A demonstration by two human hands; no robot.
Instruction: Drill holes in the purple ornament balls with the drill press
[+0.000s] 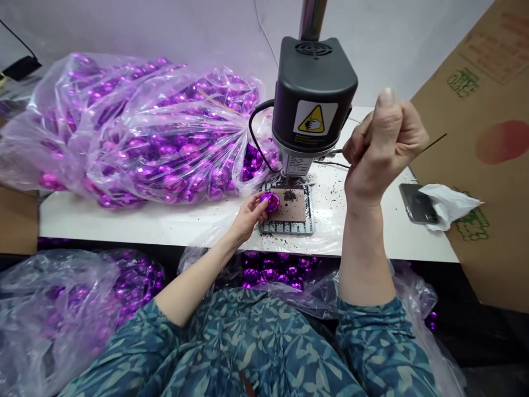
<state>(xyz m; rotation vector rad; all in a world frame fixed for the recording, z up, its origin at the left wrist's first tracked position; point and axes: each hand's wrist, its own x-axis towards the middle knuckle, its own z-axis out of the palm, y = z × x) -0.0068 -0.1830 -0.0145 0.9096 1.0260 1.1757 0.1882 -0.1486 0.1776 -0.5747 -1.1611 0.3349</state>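
Observation:
My left hand (249, 217) pinches a shiny purple faceted ball (270, 202) between thumb and fingers. The ball is over the left side of a brown board (296, 209), which lies on the slotted metal base (309, 227) of a small bench drill press (316, 77). Above the board sits the drill's lower end (292, 179), its bit not clearly visible. To the right of the motor housing, my right hand (382, 146) is raised in a fist, closed around the drill press lever, mostly hidden; a thin dark rod (436, 142) shows beyond the knuckles.
A large clear bag (165, 138) of purple balls lies on the white table (124, 220), left of the drill. More bagged balls (281, 270) sit below the table edge. At right are a phone (415, 204), a crumpled tissue (450, 204) and a cardboard box (496, 231). Dark shavings dot the table.

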